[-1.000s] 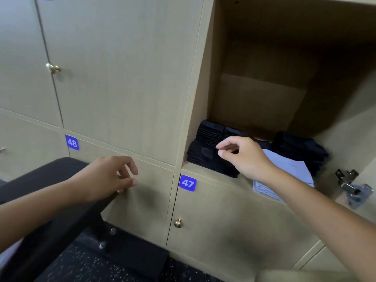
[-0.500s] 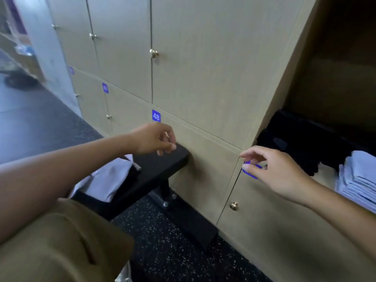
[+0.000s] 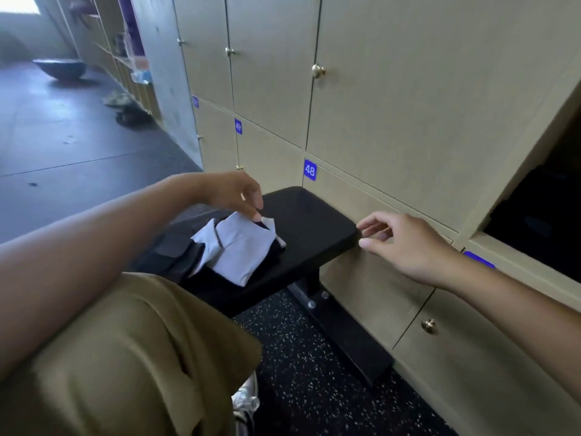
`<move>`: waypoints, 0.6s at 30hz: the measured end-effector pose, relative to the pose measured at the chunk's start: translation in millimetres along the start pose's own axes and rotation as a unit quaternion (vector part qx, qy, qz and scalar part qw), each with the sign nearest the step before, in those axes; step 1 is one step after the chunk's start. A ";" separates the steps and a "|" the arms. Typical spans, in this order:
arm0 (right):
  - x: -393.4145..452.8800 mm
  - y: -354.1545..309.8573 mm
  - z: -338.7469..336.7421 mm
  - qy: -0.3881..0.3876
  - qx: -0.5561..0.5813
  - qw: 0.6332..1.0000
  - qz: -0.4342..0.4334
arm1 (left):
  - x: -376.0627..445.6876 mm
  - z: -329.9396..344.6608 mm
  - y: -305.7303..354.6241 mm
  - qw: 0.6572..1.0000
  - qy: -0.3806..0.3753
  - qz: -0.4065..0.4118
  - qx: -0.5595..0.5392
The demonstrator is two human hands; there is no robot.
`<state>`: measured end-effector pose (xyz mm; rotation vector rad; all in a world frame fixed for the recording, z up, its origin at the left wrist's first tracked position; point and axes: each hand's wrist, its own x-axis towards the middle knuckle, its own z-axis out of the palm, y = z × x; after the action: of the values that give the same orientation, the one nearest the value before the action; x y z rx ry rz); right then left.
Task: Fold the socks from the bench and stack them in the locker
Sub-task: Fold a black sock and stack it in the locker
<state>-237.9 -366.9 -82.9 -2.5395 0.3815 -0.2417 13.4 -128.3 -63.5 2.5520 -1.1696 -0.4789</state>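
A small pile of white socks (image 3: 239,250) lies on the black padded bench (image 3: 311,228), on top of black socks (image 3: 217,280). My left hand (image 3: 234,193) reaches down over the pile, and its fingertips pinch the far top edge of the uppermost white sock. My right hand (image 3: 405,243) hovers with loosely spread fingers just off the bench's right end, holding nothing. The open locker (image 3: 534,221) is at the right edge; its inside is dark, so the stacks in it barely show.
Closed beige locker doors with brass knobs, numbered 48 (image 3: 310,169) and 49 (image 3: 238,126), line the wall behind the bench. My knee in olive cloth (image 3: 125,357) fills the lower left. The speckled dark floor (image 3: 308,372) lies below, with the bench foot (image 3: 345,338) on it.
My view has swung left from the locker to the bench. My right hand has come out of the locker, and my left hand has dropped onto the white socks.
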 end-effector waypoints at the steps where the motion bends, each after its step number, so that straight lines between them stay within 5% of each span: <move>1: 5.7 -4.3 6.3 -0.007 0.003 1.000 -0.005 | -4.2 -5.0 -7.8 1.000 0.002 -0.008 0.001; 9: 49.3 -38.8 63.2 -0.060 0.015 0.997 -0.040 | -48.5 -17.3 -68.1 0.998 0.023 -0.055 0.012; 18: 85.7 -65.5 113.2 -0.070 0.053 0.995 -0.045 | -96.1 4.7 -103.6 0.993 -0.079 -0.087 0.016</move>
<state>-114.6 -284.9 -132.9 -2.4532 0.1959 -0.1146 22.0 10.0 -91.8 2.6982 -1.0173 -0.7212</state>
